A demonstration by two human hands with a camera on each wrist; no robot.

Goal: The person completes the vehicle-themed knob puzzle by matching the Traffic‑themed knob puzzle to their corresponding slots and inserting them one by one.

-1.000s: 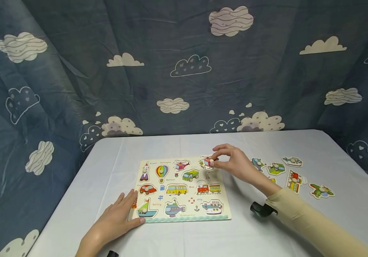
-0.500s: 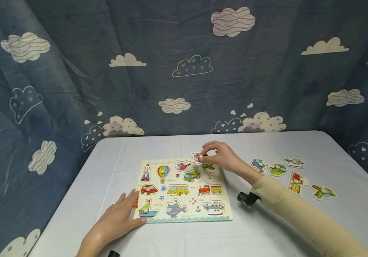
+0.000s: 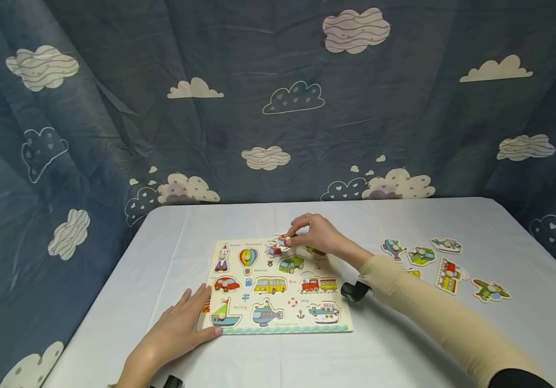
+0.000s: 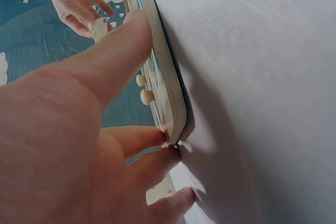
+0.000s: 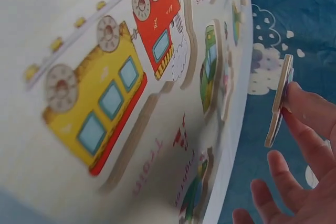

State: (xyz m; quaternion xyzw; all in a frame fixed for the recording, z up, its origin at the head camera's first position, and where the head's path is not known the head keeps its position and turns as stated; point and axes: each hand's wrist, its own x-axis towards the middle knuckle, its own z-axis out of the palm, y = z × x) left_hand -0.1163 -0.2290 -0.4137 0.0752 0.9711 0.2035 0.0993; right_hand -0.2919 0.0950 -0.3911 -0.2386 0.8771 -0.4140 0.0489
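Note:
My right hand [image 3: 318, 235] pinches a helicopter puzzle piece [image 3: 282, 241] between thumb and fingers, over the top edge of the puzzle board. In the right wrist view the piece [image 5: 280, 100] is seen edge-on, raised off the board. A printed helicopter [image 3: 273, 250] lies just below it, partly covered in the head view. The puzzle board [image 3: 285, 330] is flat on the table. My left hand [image 3: 173, 330] rests at its lower left corner, fingers extended along the left side and thumb at the front edge. Knobbed rocket [image 3: 221, 258] and sailboat [image 3: 223, 315] pieces sit in the board.
To the right of the board lie loose pieces: a submarine [image 3: 393, 249], a green truck [image 3: 421, 256], a ship [image 3: 446, 246], a train [image 3: 449, 276] and a plane [image 3: 491, 290]. A yellow piece [image 3: 413, 272] is partly hidden by the right sleeve [image 3: 418, 307]. A cloud-patterned curtain [image 3: 239, 129] hangs behind the table.
My right hand has carried the helicopter piece leftward along the board's top edge, from above the plane picture to the helicopter picture. The left hand has stayed in place.

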